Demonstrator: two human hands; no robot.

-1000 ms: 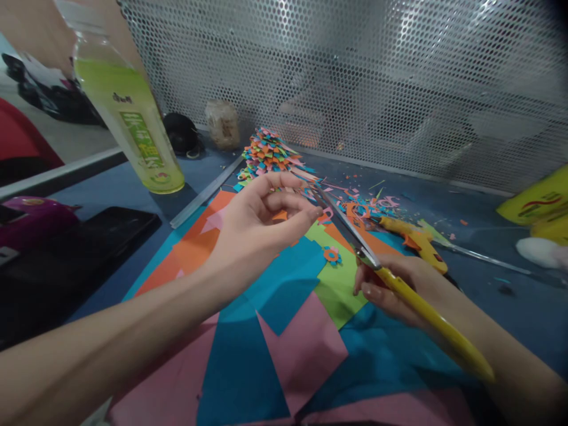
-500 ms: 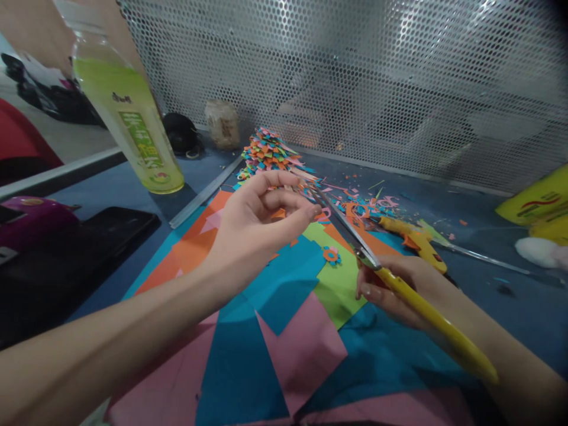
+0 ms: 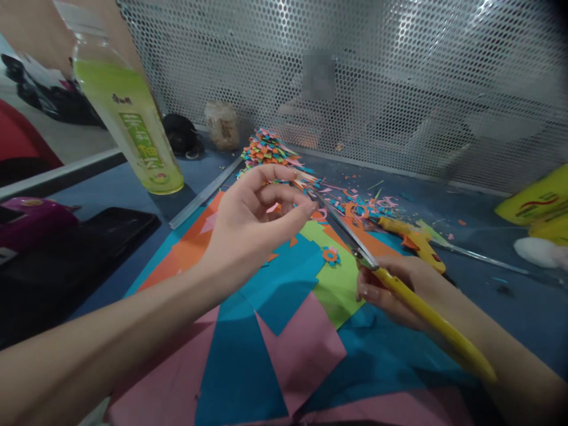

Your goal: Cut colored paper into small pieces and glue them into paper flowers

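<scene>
Paper-strewn table (image 3: pixel 133 189): scissors (image 3: pixel 350 239) in right hand (image 3: pixel 399 290), blades at left hand (image 3: pixel 252 219).

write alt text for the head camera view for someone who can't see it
A person's left hand pinches a small paper scrap against the blades of yellow-handled scissors held in the right hand, above overlapping coloured paper sheets. Behind lie a pile of paper snippets, a yellow glue gun and a green drink bottle.

Bottle (image 3: pixel 128 112) back-left, scrap pile (image 3: pixel 268 148) behind paper sheets (image 3: pixel 275 331), glue gun (image 3: pixel 415 241) right.
</scene>
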